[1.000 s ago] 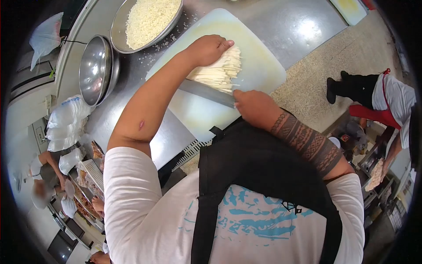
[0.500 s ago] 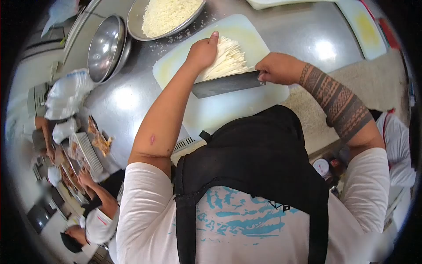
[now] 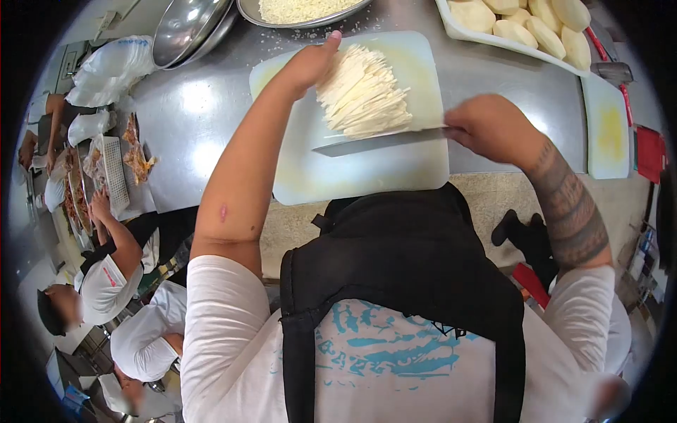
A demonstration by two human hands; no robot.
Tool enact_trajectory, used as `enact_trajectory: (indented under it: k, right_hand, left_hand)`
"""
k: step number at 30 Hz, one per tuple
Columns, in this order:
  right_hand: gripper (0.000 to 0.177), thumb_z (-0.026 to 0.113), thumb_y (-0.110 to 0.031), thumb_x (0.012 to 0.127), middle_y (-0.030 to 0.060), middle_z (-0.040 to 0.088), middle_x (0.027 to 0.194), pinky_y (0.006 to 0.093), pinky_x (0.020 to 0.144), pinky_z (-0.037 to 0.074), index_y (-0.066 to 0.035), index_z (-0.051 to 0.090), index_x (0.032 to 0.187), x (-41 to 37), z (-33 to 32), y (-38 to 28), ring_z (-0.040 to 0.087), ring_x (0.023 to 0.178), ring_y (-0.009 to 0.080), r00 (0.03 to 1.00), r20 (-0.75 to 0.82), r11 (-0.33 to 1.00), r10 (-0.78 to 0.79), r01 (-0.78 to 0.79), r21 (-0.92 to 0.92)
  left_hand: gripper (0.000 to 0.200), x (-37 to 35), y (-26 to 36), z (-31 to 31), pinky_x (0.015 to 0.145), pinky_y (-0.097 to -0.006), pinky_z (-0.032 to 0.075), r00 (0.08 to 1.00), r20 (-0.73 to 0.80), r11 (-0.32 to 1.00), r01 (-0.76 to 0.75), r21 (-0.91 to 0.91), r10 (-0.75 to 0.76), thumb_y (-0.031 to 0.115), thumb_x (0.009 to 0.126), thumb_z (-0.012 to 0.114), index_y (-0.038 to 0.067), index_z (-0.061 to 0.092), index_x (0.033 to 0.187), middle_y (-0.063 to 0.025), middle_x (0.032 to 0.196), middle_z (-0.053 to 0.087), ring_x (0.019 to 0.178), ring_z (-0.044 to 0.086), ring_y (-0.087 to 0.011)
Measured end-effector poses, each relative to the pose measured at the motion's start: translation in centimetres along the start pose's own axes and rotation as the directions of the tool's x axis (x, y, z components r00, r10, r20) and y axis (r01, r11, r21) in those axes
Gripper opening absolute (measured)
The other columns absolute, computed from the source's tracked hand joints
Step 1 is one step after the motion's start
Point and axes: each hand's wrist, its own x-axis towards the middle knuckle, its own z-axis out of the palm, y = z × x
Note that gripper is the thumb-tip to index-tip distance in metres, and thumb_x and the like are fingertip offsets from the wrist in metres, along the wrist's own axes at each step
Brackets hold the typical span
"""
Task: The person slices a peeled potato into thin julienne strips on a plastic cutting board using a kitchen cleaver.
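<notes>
A pile of pale, thin-cut strips (image 3: 363, 95) lies on a white cutting board (image 3: 367, 169) on the steel counter. My left hand (image 3: 310, 63) rests on the far left side of the pile, fingers pressed against it. My right hand (image 3: 490, 127) grips the handle of a large cleaver (image 3: 374, 141), whose blade lies along the near edge of the strips.
A white tray of peeled pale vegetables (image 3: 525, 25) stands at the back right, a pan of shredded white food (image 3: 300, 8) and a steel bowl (image 3: 187, 21) at the back left. A second small board (image 3: 606, 130) lies right. Other people (image 3: 113, 271) work below left.
The view has turned, bringing the tray at the back right into sight. My right hand has swung the cleaver so the blade now lies against the near side of the pile.
</notes>
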Motion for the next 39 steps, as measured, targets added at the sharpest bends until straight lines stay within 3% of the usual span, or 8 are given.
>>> enact_trajectory:
  k: [3,5,10,13,23,31,37,39]
  right_hand:
    - [0.015,0.072,-0.020,0.095,0.0174,0.070,0.081,0.0533,0.074,0.055,-0.004,0.073,0.096,-5.0,-0.6,0.3,0.069,0.080,0.0415,0.998,-0.021,0.996,0.061,-0.059,0.062]
    - [0.015,0.071,-0.015,0.096,0.0188,0.073,0.087,0.0486,0.074,0.055,-0.002,0.072,0.103,-7.1,-1.0,-0.2,0.070,0.081,0.0406,0.933,0.069,0.906,0.353,-0.360,0.225]
    - [0.028,0.070,-0.014,0.096,0.0239,0.075,0.097,0.0429,0.078,0.056,0.000,0.070,0.120,-7.4,4.5,-1.8,0.072,0.085,0.0394,0.791,-0.147,0.687,0.594,-0.404,0.604]
    - [0.036,0.068,-0.016,0.097,0.0266,0.074,0.101,0.0435,0.080,0.057,0.000,0.068,0.130,-4.3,6.0,-4.4,0.073,0.088,0.0417,0.729,-0.228,0.664,0.645,-0.387,0.640]
    - [0.045,0.060,-0.011,0.101,0.0293,0.071,0.106,0.0533,0.090,0.055,0.002,0.059,0.144,0.4,10.6,-11.9,0.069,0.100,0.0463,0.757,-0.221,0.733,0.615,-0.444,0.516]
    - [0.046,0.061,-0.013,0.101,0.0268,0.071,0.107,0.0520,0.090,0.056,0.002,0.059,0.145,0.4,10.1,-13.9,0.069,0.102,0.0444,0.785,-0.235,0.772,0.574,-0.423,0.474]
    - [0.046,0.060,-0.015,0.101,0.0255,0.071,0.105,0.0509,0.088,0.056,0.002,0.059,0.145,1.5,11.0,-15.4,0.069,0.099,0.0439,0.758,-0.371,0.817,0.536,-0.353,0.456]
    - [0.046,0.059,-0.015,0.101,0.0264,0.071,0.106,0.0508,0.089,0.056,0.002,0.060,0.145,2.3,11.6,-16.9,0.069,0.101,0.0439,0.783,-0.218,0.776,0.582,-0.455,0.436]
  left_hand:
    - [0.085,0.3,-1.3,-1.4,0.126,-0.0471,0.027,0.989,0.142,0.995,-0.027,-0.100,0.041,0.071,0.105,0.051,-0.003,0.063,0.145,-0.0185,0.146,0.064,0.143,0.051,-0.0297]
    - [0.082,-0.5,-1.1,-2.3,0.126,-0.0454,0.029,0.969,0.237,0.996,-0.054,-0.065,0.068,0.066,0.103,0.058,-0.004,0.060,0.146,-0.0180,0.145,0.064,0.142,0.052,-0.0283]
    - [0.103,-3.6,-0.4,-1.1,0.124,-0.0410,0.035,0.857,0.445,0.954,-0.299,0.018,0.260,0.056,0.086,0.085,-0.008,0.044,0.156,-0.0225,0.148,0.060,0.143,0.052,-0.0305]
    - [0.141,-4.4,-1.1,1.2,0.123,-0.0447,0.041,0.884,0.222,0.729,-0.466,0.501,0.412,0.061,0.059,0.099,-0.014,0.032,0.159,-0.0356,0.155,0.047,0.147,0.048,-0.0434]
    - [0.148,-5.6,-4.3,2.3,0.124,-0.0476,0.039,0.903,0.127,0.669,-0.394,0.631,0.411,0.060,0.057,0.100,-0.011,0.025,0.163,-0.0310,0.161,0.043,0.150,0.044,-0.0450]
    - [0.152,-8.1,-6.6,0.4,0.127,-0.0690,0.023,0.951,0.156,0.677,-0.301,0.672,0.267,0.066,0.059,0.097,-0.008,0.018,0.166,-0.0298,0.172,0.028,0.160,0.029,-0.0439]
    - [0.155,-8.5,-6.8,0.5,0.128,-0.0671,0.021,0.950,0.117,0.601,-0.274,0.751,0.288,0.072,0.062,0.093,-0.008,0.013,0.168,-0.0308,0.175,0.021,0.163,0.019,-0.0464]
    - [0.154,-8.9,-7.1,0.1,0.129,-0.0659,0.021,0.951,0.126,0.607,-0.279,0.744,0.283,0.073,0.063,0.092,-0.008,0.012,0.168,-0.0313,0.174,0.020,0.163,0.019,-0.0465]
